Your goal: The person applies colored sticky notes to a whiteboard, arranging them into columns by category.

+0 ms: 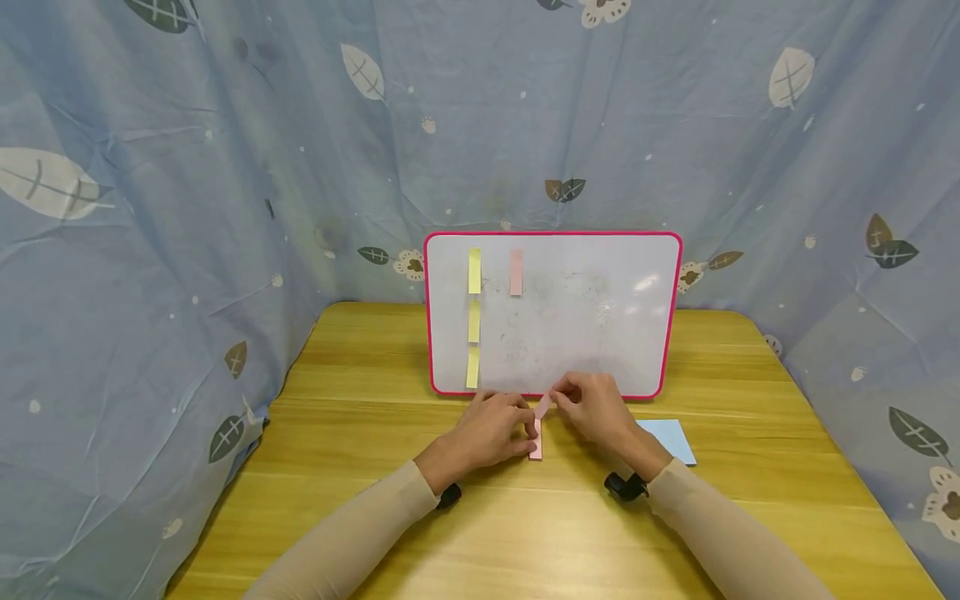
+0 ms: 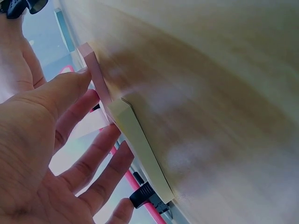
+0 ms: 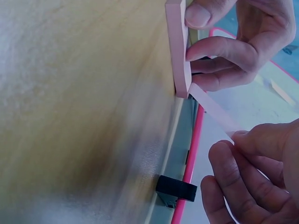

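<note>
A pad of narrow pink sticky notes [image 1: 536,448] lies on the table before the whiteboard. My left hand [image 1: 495,427] presses on it, thumb and fingertips on its top face, other fingers spread loosely. At the pad's far end, a pink note [image 3: 212,109] is lifted at a slant, its lower end still at the pad. My right hand [image 1: 596,408] pinches the note's upper end between thumb and forefinger. Beside the pink pad, mostly hidden under my left hand in the head view, lies a pale yellow pad [image 2: 142,151].
The pink-framed whiteboard [image 1: 585,333] stands upright behind my hands. On it are three yellow notes [image 1: 474,322] in a column and one pink note [image 1: 516,272] at upper left. A blue pad [image 1: 671,440] lies beyond my right wrist. A black clip [image 3: 176,189] grips the board's lower edge.
</note>
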Available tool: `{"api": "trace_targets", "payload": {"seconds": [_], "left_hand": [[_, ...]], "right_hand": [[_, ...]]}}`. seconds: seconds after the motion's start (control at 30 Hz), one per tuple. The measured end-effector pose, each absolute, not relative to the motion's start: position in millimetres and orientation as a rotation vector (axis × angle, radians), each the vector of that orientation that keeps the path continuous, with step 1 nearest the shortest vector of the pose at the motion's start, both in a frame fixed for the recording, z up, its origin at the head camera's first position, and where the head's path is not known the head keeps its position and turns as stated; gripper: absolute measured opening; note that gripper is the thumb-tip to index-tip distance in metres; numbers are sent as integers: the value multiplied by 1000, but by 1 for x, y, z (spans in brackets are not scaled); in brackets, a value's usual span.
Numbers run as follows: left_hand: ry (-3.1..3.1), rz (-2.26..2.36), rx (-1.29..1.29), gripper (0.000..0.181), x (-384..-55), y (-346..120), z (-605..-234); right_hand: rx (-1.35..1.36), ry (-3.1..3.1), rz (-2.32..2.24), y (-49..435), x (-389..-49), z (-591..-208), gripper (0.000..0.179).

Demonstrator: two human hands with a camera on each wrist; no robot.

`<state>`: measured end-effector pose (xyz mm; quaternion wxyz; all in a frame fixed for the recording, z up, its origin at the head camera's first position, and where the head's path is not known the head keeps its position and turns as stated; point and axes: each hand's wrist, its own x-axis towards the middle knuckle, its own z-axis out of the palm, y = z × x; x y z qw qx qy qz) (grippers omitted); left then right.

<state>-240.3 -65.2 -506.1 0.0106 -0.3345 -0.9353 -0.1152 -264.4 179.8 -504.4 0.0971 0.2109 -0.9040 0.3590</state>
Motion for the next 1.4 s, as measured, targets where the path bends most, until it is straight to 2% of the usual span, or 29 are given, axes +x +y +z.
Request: {"api": "trace_targets", "payload": {"seconds": [0.23,0.63,0.93,1.4], "left_hand": [[-2891,-362,-1051,8,-240,-66,-507],[-2884,-394,-1062,4,-239,-67,-505],[-2782,-470,-1077,10,-240,-67,-499],[-2336,-664,-926,7,-270,-87,-437]], "right_hand": [[667,-2627,1093,187,-271,-509,8],[649,-2456,1138,179,-266,-477,4],[708,-2141,1301,165,-266,-468,9],[764,-1935,1371,148,-277,-459,14]]}}
